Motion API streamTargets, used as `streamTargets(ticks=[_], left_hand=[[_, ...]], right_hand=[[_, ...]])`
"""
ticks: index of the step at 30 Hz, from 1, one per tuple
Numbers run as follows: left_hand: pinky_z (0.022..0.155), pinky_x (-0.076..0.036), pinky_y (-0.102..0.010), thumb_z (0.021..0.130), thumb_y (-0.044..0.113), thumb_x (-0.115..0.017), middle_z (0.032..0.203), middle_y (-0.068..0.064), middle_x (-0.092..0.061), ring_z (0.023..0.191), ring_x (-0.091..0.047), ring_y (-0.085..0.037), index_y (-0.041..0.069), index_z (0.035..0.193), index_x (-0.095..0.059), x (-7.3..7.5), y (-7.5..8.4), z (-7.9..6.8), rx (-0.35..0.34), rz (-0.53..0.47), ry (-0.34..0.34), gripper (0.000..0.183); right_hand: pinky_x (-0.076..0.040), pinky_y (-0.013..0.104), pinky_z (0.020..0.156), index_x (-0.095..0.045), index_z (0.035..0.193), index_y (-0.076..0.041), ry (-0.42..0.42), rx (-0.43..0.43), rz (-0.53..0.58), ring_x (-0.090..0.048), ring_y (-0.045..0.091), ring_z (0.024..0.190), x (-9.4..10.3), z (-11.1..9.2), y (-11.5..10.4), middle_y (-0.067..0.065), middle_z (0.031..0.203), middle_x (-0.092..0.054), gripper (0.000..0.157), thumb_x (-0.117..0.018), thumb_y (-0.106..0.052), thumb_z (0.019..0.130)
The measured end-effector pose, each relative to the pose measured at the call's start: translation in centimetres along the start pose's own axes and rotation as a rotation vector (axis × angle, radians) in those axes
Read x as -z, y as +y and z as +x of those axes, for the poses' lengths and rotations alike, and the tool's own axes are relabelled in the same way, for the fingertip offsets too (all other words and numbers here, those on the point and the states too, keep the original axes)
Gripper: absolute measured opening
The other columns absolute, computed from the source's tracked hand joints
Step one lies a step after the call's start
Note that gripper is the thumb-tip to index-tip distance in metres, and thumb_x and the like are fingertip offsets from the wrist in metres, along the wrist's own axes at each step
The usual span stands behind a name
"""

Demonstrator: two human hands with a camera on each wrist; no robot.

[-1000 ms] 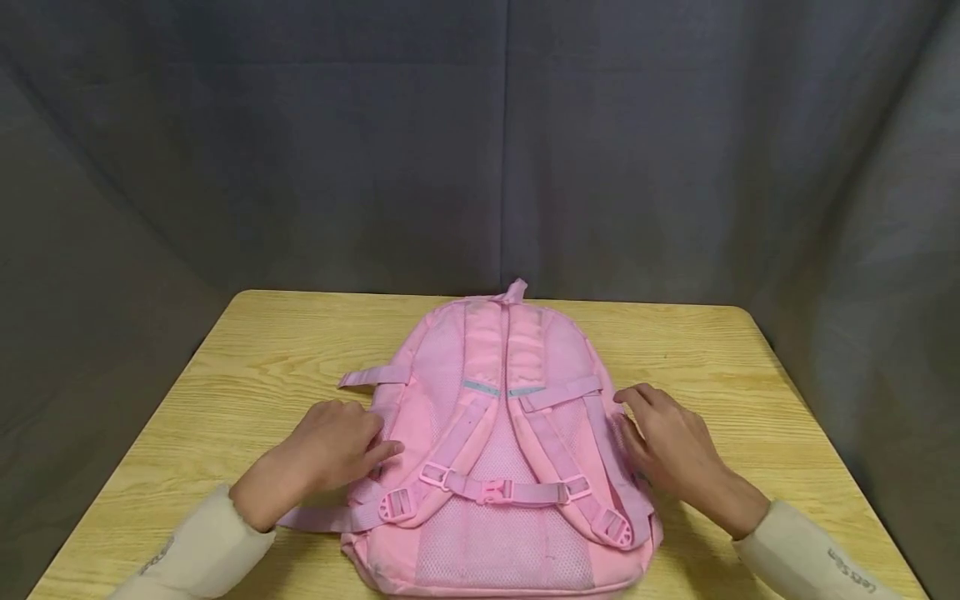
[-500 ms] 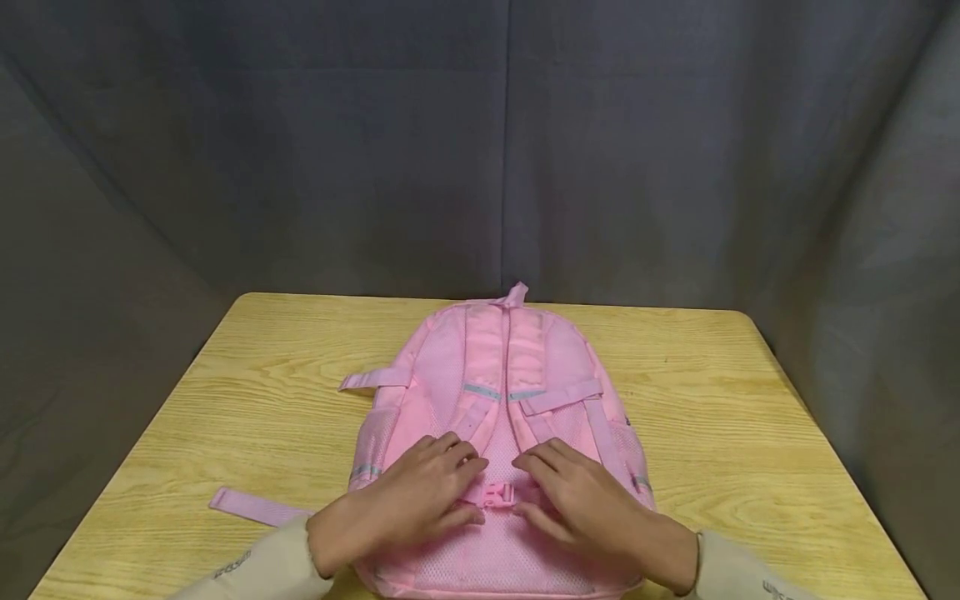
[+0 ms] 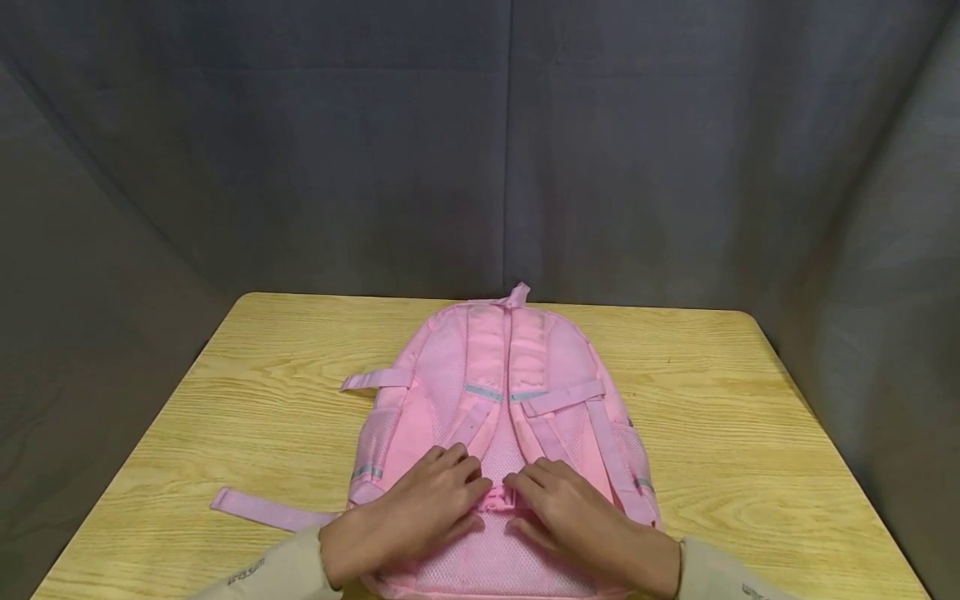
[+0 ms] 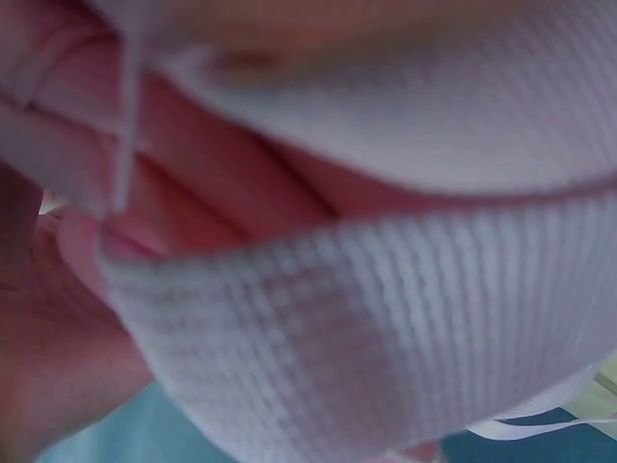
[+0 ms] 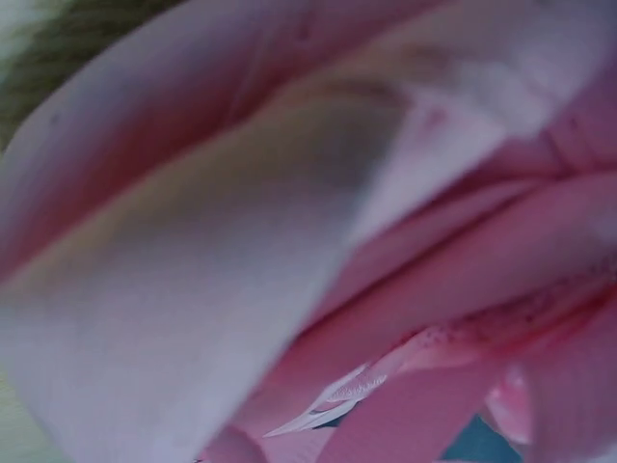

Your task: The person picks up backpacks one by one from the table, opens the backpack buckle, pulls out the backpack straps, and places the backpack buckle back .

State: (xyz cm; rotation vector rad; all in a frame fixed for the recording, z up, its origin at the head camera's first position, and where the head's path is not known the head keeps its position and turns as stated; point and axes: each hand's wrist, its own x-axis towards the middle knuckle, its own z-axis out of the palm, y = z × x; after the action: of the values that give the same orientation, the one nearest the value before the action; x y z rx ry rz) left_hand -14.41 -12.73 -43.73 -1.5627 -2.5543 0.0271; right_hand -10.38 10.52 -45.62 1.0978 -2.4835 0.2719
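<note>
A pink backpack (image 3: 510,575) lies on the table with its straps facing up. At the middle of its chest strap is a pink side-release buckle (image 3: 498,499). My left hand (image 3: 427,508) grips the buckle's left end, fingertips above and thumb below. From the other side my right hand (image 3: 573,521) pinches the right end the same way, so much of the chest strap is hidden. In the left wrist view a ribbed webbing strap (image 4: 289,338) crosses close before the hand. A blurred strap (image 5: 193,299) fills much of the right wrist view.
The wooden table (image 3: 750,433) extends to both sides of the backpack. A loose strap end (image 3: 258,507) trails left near my sleeve, and a shorter strap (image 3: 375,379) sticks out above it. Dark curtain (image 3: 480,150) hangs behind and along both sides.
Both hands have come inward from the backpack's sides to the chest buckle, then closed in tighter on it. The lower left strap end now lies extended on the table.
</note>
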Motion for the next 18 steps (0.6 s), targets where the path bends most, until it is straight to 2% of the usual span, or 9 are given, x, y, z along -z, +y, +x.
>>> streamTargets(ticks=[7, 18], left_hand=[[0.084, -0.045, -0.027, 0.09, 0.046, -0.069, 0.102, 0.005, -0.063, 0.096, -0.05, -0.012, 0.019, 0.102, -0.068, -0.28, 0.29, 0.07, 0.015, -0.012, 0.014, 0.029], [0.084, -0.046, -0.028, 0.09, 0.049, -0.067, 0.097, 0.006, -0.06, 0.093, -0.05, -0.012, 0.019, 0.1, -0.067, -0.53, 0.33, -0.01, 0.012, 0.004, 0.053, 0.032]], right_hand=[[-0.048, 0.025, 0.072, -0.067, 0.103, -0.008, 0.032, 0.01, -0.025, -0.056, 0.009, 0.077, -0.43, 0.06, -0.11, -0.007, 0.085, -0.063, 0.036, -0.081, -0.033, 0.081], [-0.047, 0.027, 0.074, -0.066, 0.097, -0.011, 0.068, -0.009, -0.004, -0.058, 0.011, 0.078, -0.67, 0.07, -0.6, -0.005, 0.085, -0.063, 0.03, -0.077, -0.035, 0.082]])
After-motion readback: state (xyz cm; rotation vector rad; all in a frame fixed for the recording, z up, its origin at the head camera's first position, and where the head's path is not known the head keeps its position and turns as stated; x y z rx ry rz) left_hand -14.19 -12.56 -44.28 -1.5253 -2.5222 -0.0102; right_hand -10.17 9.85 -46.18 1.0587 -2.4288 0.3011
